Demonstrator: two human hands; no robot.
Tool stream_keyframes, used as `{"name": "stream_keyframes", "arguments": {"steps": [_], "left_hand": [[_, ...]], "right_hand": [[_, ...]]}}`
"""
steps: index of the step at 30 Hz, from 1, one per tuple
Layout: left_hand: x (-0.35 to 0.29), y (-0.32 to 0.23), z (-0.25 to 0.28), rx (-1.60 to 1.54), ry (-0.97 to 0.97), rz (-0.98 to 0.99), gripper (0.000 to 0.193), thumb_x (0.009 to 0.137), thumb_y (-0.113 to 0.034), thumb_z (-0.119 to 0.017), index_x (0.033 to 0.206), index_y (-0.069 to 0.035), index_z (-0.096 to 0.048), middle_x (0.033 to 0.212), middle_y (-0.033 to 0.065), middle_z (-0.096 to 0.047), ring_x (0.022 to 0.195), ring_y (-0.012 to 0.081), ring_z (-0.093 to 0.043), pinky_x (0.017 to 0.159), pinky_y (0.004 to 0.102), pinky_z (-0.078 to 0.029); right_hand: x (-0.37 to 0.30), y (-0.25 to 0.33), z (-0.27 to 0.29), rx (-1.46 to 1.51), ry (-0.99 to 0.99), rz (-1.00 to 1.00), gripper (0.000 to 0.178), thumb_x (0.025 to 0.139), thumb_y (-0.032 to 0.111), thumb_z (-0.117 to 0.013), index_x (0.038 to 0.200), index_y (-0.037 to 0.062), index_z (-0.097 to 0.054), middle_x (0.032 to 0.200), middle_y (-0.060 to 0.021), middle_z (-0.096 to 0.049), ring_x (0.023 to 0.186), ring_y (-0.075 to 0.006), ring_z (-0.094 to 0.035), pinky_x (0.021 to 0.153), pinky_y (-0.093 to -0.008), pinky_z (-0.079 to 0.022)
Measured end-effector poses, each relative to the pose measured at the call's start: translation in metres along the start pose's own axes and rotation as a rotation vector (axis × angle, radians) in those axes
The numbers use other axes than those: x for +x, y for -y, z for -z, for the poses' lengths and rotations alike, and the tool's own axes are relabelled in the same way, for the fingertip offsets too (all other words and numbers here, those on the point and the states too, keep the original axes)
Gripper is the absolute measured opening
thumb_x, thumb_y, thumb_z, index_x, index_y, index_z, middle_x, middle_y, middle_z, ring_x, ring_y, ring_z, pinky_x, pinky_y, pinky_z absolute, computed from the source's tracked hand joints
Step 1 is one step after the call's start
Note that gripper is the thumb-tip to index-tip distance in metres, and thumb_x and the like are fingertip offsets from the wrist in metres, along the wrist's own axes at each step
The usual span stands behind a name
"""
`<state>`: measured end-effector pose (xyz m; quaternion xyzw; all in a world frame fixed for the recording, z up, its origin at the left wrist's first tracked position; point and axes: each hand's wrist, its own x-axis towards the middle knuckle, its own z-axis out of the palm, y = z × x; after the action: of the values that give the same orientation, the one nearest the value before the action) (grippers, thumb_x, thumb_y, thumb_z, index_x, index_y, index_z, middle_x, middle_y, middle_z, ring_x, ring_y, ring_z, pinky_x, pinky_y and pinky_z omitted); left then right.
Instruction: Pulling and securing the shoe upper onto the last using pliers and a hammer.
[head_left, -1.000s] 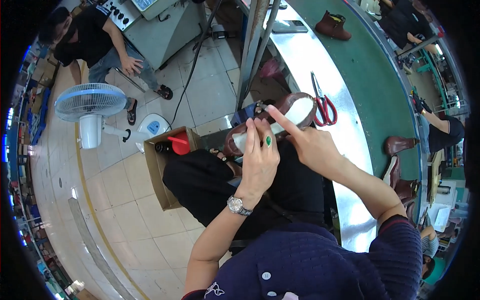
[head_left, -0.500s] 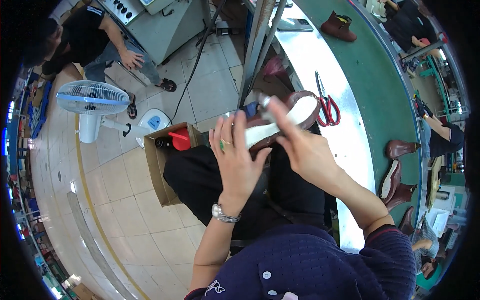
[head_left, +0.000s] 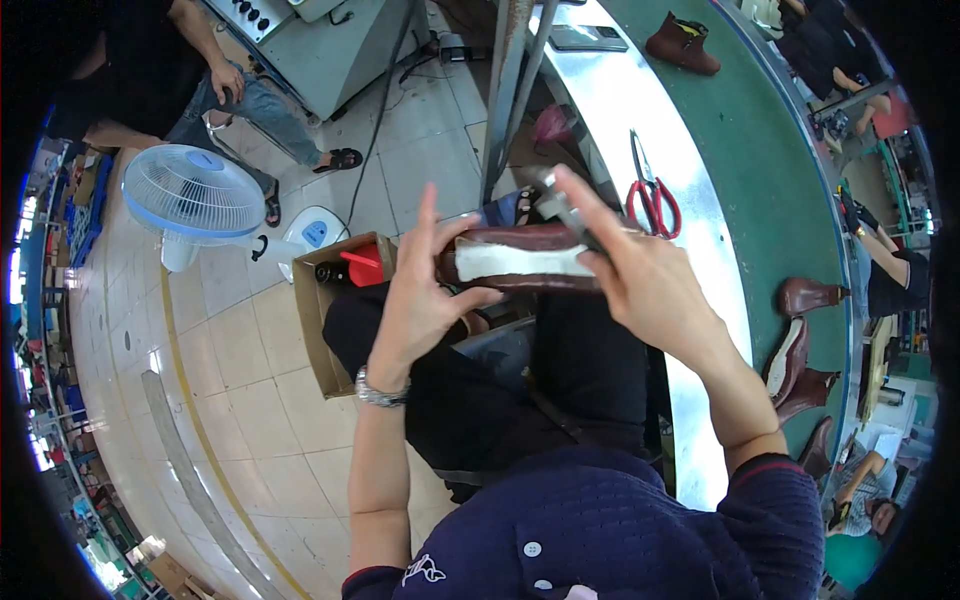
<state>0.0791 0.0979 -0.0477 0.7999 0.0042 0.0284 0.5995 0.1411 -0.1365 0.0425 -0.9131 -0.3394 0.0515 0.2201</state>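
In the head view we saw a dark brown shoe (head_left: 520, 262) held sole-up above the lap, its pale insole facing the camera, lying crosswise between both hands. Our left hand (head_left: 425, 300) cupped its left end, thumb pressed under the edge, the other fingers fanned straight upward and loose, the wrist bearing a metal watch (head_left: 380, 392). Our right hand (head_left: 640, 275) closed its grip on the right end, clamping a grey metal tool (head_left: 560, 208) against the shoe, forefinger stretched along it. Red-handled scissors (head_left: 652, 195) lay on the tabletop (head_left: 790, 200) just beyond. An open cardboard box (head_left: 330, 310) stood on the floor beside the left forearm.
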Motion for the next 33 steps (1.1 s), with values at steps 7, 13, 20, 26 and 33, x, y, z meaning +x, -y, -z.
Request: {"name": "stream_keyframes", "arguments": {"steps": [7,13,20,26,33], "left_hand": [[-0.057,0.004,-0.026,-0.81,0.032,0.445,0.113,0.08,-0.019,-0.079,0.155,-0.023,0.005,0.151,0.0165,-0.028,0.137,0.0312,-0.035,0.105,0.051,-0.039],[-0.064,0.008,-0.027,-0.844,0.048,0.72,0.076,0.084,-0.014,-0.073,0.146,-0.007,-0.029,0.129,0.0104,-0.053,0.114,0.0213,-0.055,0.098,0.0359,-0.046],[-0.096,-0.007,-0.045,-0.658,0.131,0.339,0.121,0.068,-0.003,-0.086,0.155,-0.014,-0.002,0.15,0.0105,-0.031,0.136,0.0207,-0.035,0.111,0.0367,-0.032],[-0.117,0.063,-0.086,-0.547,0.206,0.049,0.139,0.064,-0.008,-0.088,0.152,-0.02,0.019,0.154,0.0144,-0.024,0.141,0.0254,-0.032,0.114,0.0411,-0.03],[-0.101,0.064,-0.071,-0.95,0.38,0.056,0.135,0.065,-0.034,-0.09,0.154,-0.021,0.011,0.151,0.016,-0.03,0.136,0.025,-0.037,0.111,0.036,-0.032]], "right_hand": [[-0.06,-0.034,-0.017,0.152,0.266,-0.251,0.082,0.087,0.009,-0.059,0.153,0.029,-0.015,0.092,-0.0247,-0.067,0.07,-0.0433,-0.064,0.066,-0.0517,-0.051],[-0.097,-0.012,-0.05,0.576,0.233,-0.49,0.052,0.097,0.028,-0.051,0.144,0.0105,-0.035,0.07,-0.0188,-0.065,0.061,-0.0349,-0.065,0.061,-0.0449,-0.051],[-0.114,-0.041,-0.033,1.262,0.123,-0.626,0.019,0.096,0.015,-0.056,0.108,0.0008,-0.06,0.086,-0.0096,-0.068,0.075,-0.0138,-0.063,0.071,-0.0277,-0.05],[-0.122,-0.038,-0.047,1.254,0.484,-0.548,0.051,0.086,0.008,-0.067,0.129,0.003,-0.041,0.084,-0.0154,-0.068,0.067,-0.0139,-0.059,0.063,-0.0259,-0.047],[-0.123,-0.014,-0.058,1.379,0.706,-0.56,0.028,0.103,0.032,-0.046,0.115,0.0062,-0.046,0.061,-0.0017,-0.054,0.052,-0.007,-0.053,0.05,-0.021,-0.041]]}}
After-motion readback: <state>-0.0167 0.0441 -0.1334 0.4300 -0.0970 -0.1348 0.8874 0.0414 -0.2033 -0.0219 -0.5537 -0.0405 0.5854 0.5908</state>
